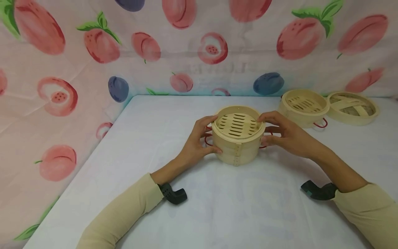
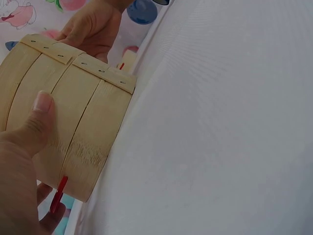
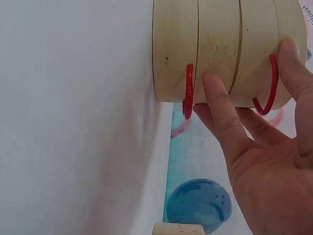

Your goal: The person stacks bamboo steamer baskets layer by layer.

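Two round bamboo steamer baskets point(image 1: 224, 150) stand stacked on the white table, the slatted floor of the upper one showing from above. Around their left side my left hand point(image 1: 199, 140) holds the stack, its thumb pressed on the front wall. From the right, my right hand point(image 1: 287, 136) grips the opposite side, with a finger over the upper rim and the thumb lower on the wall. Red handles point(image 3: 189, 90) stick out at the sides, close by the fingers. In the left wrist view, stapled overlapping seams mark the bamboo wall point(image 2: 73, 112).
Behind and to the right stands another steamer basket point(image 1: 298, 119) with a red handle. Beside it lies a woven bamboo lid point(image 1: 351, 119). A peach-printed cloth point(image 1: 186, 45) hangs along the back and left of the white-covered table point(image 1: 217, 207).
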The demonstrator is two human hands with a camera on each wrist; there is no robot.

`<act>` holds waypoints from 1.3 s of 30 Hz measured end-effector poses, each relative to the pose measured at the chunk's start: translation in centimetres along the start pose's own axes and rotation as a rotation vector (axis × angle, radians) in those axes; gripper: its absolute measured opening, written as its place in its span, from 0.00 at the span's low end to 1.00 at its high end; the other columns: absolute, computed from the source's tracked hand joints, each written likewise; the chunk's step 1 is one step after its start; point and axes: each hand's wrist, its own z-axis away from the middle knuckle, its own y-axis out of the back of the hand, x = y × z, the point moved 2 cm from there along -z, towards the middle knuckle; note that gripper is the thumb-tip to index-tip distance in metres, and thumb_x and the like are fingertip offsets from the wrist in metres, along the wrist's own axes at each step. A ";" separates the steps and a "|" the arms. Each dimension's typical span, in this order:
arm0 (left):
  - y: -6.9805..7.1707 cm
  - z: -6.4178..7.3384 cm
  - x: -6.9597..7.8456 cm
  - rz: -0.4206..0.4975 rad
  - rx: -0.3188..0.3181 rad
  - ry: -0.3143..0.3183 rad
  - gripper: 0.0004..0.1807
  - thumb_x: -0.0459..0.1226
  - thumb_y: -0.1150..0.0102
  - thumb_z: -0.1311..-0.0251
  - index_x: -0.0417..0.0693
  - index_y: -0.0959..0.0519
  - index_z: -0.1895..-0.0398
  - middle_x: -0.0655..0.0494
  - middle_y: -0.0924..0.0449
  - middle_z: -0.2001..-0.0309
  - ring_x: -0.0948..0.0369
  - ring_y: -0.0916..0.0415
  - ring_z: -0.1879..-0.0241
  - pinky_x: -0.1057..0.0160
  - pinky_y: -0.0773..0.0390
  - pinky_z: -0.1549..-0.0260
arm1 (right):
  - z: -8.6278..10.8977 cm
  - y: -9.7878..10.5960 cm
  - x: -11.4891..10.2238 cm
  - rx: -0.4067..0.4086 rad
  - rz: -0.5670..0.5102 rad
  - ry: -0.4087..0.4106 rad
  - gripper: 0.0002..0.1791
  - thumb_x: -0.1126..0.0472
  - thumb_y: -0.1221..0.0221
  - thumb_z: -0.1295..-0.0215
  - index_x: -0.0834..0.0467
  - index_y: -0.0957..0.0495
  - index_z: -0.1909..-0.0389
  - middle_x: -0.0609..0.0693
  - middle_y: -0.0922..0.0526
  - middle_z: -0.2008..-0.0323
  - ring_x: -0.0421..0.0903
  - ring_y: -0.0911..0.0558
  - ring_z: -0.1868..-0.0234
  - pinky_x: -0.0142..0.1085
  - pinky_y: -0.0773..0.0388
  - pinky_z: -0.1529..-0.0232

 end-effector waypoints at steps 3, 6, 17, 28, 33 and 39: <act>-0.1 0.1 0.0 0.011 -0.003 0.012 0.50 0.21 0.26 0.62 0.32 0.44 0.33 0.35 0.48 0.34 0.41 0.34 0.47 0.40 0.29 0.50 | 0.1 0.0 0.0 -0.003 -0.003 -0.018 0.31 0.72 0.38 0.40 0.58 0.38 0.38 0.50 0.35 0.41 0.45 0.27 0.44 0.28 0.26 0.49; -0.1 0.2 -0.1 0.021 -0.003 0.026 0.50 0.22 0.26 0.61 0.35 0.45 0.32 0.37 0.48 0.34 0.41 0.34 0.47 0.39 0.30 0.50 | 0.1 -0.2 0.2 -0.011 -0.024 -0.033 0.31 0.71 0.38 0.40 0.57 0.38 0.37 0.50 0.36 0.40 0.48 0.27 0.44 0.30 0.24 0.51; -0.3 0.9 -0.2 0.058 -0.002 0.038 0.50 0.22 0.26 0.60 0.35 0.44 0.32 0.38 0.48 0.34 0.43 0.35 0.45 0.37 0.31 0.50 | 0.6 0.4 0.2 0.007 0.077 -0.095 0.39 0.65 0.38 0.37 0.45 0.43 0.29 0.49 0.36 0.34 0.54 0.27 0.41 0.41 0.24 0.48; 0.0 0.1 0.0 0.037 -0.015 0.026 0.50 0.23 0.25 0.60 0.36 0.44 0.32 0.40 0.47 0.34 0.44 0.35 0.45 0.39 0.30 0.49 | 4.1 8.5 1.0 0.485 0.352 -0.403 0.26 0.47 0.43 0.32 0.42 0.32 0.34 0.44 0.27 0.41 0.40 0.28 0.43 0.24 0.28 0.56; 0.1 0.1 0.0 0.030 -0.006 0.031 0.50 0.23 0.26 0.60 0.36 0.43 0.32 0.40 0.47 0.33 0.45 0.35 0.45 0.40 0.30 0.49 | 5.6 10.1 3.7 0.645 0.311 -0.450 0.26 0.46 0.43 0.33 0.46 0.29 0.35 0.38 0.29 0.42 0.38 0.31 0.42 0.24 0.32 0.47; -0.1 0.2 -0.2 0.031 -0.008 0.023 0.50 0.22 0.27 0.59 0.38 0.44 0.31 0.41 0.47 0.33 0.43 0.34 0.45 0.40 0.30 0.49 | 6.5 9.2 6.3 0.666 0.217 -0.587 0.30 0.41 0.45 0.34 0.45 0.33 0.33 0.45 0.40 0.31 0.53 0.39 0.34 0.28 0.33 0.54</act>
